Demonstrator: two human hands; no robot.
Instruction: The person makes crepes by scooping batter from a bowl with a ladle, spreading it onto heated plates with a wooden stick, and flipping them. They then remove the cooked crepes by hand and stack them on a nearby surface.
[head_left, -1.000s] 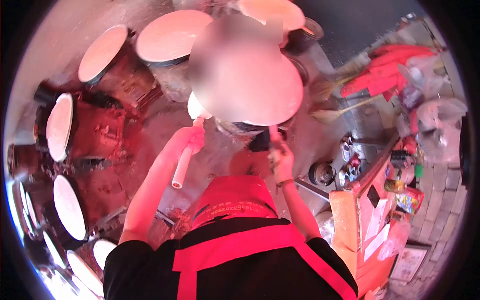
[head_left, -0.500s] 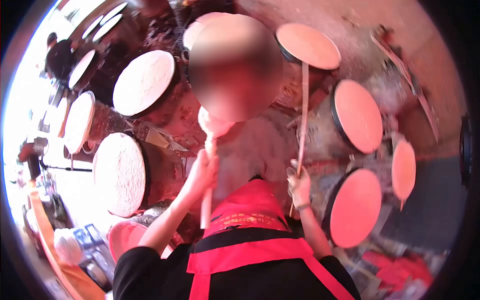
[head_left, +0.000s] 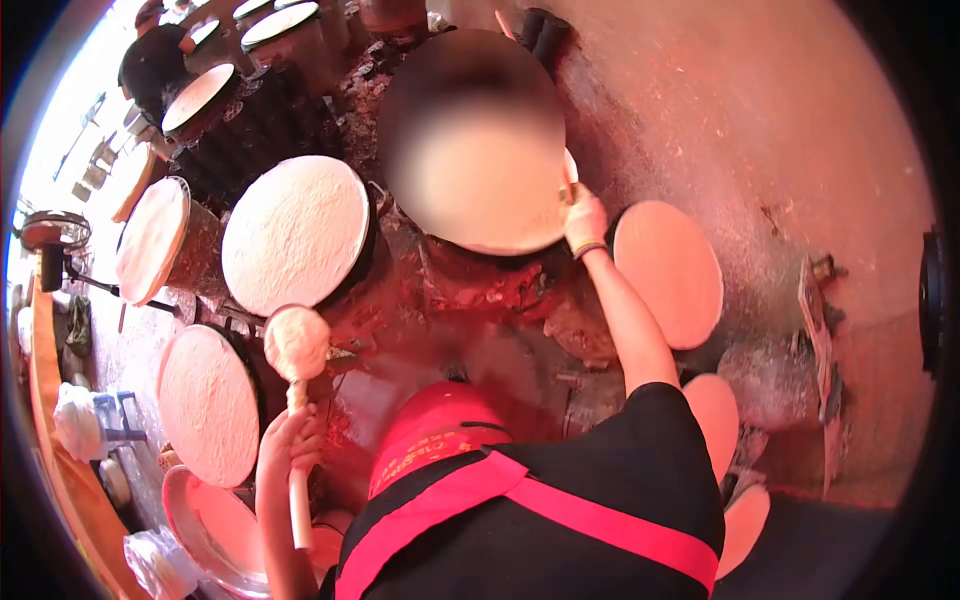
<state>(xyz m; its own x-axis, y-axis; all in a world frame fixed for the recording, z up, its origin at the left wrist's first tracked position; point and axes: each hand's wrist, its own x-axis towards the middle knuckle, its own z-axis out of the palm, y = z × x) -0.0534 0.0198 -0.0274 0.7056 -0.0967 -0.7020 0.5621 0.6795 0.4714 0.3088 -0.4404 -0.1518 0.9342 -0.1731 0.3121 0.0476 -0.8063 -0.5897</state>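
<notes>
My left hand (head_left: pixel 292 440) is closed round the pale handle of a ladle (head_left: pixel 298 345), whose head is heaped with thick, pale batter. The ladle is held upright between two batter-covered round griddles. My right hand (head_left: pixel 585 222) is closed at the right rim of another round griddle (head_left: pixel 500 215) coated with pale batter. A short piece of a wooden stick (head_left: pixel 568 190) shows at its fingers. The rest of that stick is hidden by a blurred patch, which also covers much of this griddle.
Batter-coated griddles stand at left (head_left: pixel 295 235), lower left (head_left: pixel 208 405) and right (head_left: pixel 668 275), on drum-like stoves. A wide basin (head_left: pixel 205 530) sits at lower left. A person in dark clothes (head_left: pixel 158 70) is at upper left. Loose boards (head_left: pixel 820 350) lie at right.
My right hand has moved forward to the rim of the front griddle, with the stick. My left hand has drawn back and left with the ladle. The view has turned and shifted.
</notes>
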